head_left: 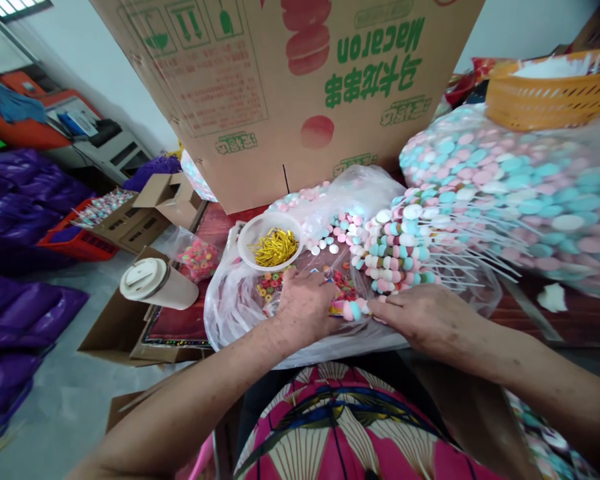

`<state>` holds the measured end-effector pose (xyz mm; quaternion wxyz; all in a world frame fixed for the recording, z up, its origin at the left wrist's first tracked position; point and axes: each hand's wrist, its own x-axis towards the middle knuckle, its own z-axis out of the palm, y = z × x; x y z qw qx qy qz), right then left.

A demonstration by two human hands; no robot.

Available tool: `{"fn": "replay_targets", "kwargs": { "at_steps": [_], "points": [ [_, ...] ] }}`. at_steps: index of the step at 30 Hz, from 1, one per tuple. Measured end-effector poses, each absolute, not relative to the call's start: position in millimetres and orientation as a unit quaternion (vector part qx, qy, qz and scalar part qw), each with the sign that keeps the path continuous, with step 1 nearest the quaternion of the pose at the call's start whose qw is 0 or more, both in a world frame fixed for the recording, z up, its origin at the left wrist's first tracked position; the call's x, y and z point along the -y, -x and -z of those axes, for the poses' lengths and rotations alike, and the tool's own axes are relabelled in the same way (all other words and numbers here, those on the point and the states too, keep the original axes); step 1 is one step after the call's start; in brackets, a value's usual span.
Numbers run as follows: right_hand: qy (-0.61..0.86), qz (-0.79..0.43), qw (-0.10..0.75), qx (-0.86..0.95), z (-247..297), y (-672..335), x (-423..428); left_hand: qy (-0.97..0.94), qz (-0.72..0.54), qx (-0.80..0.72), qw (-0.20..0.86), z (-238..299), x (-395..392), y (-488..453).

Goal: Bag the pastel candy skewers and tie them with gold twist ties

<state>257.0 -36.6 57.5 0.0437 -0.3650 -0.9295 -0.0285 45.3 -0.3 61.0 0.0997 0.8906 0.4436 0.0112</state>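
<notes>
Both hands, left hand (pixel 304 305) & right hand (pixel 420 320), pinch candy skewer (pixel 356 310).

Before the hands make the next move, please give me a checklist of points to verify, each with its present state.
1. Left hand rests among the ring candies: ok.
2. Right hand fingertips touch the pink-blue candy: ok.
3. Grip on that candy closed: cannot tell.
4. Bowl of gold ties upright, close to the left hand: ok.
5. Skewer pile lies steady beside the hands: cannot tell.
6. Lidded cup upright: not ok, it lies tilted, lid on.
</notes>
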Motion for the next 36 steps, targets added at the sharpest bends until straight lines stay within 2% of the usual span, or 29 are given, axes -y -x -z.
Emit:
{"fn": "replay_targets", "kwargs": {
  "at_steps": [2,6,15,21,26,31,33,36],
  "points": [
    [0.367,0.033,0.048,0.928,-58,-256,38,-0.882,-0.003,-0.45,0.136,-60,0,-43],
    [0.373,0.056,0.061,0.924,-57,-254,39,-0.829,0.039,-0.476,0.29,-62,0,-38],
    [0.307,0.193,0.094,0.927,-70,-251,26,-0.74,-0.016,-0.336,0.583,-60,-3,-40],
    [0.252,0.109,0.11,0.955,-55,-235,26,-0.736,0.003,-0.391,0.553,-46,-6,-47],
    [0.345,-0.054,0.156,0.924,-54,-249,17,-0.732,-0.024,-0.429,0.529,-36,-4,-40],
    [0.36,-0.16,0.162,0.905,-37,-230,17,-0.783,-0.02,-0.455,0.423,-19,3,-51],
    [0.379,-0.186,0.156,0.893,-28,-219,17,-0.767,-0.073,-0.453,0.449,-15,1,-51],
    [0.426,-0.238,0.187,0.853,-25,-220,13,-0.687,-0.167,-0.408,0.577,-21,-10,-31]
  ]
}}
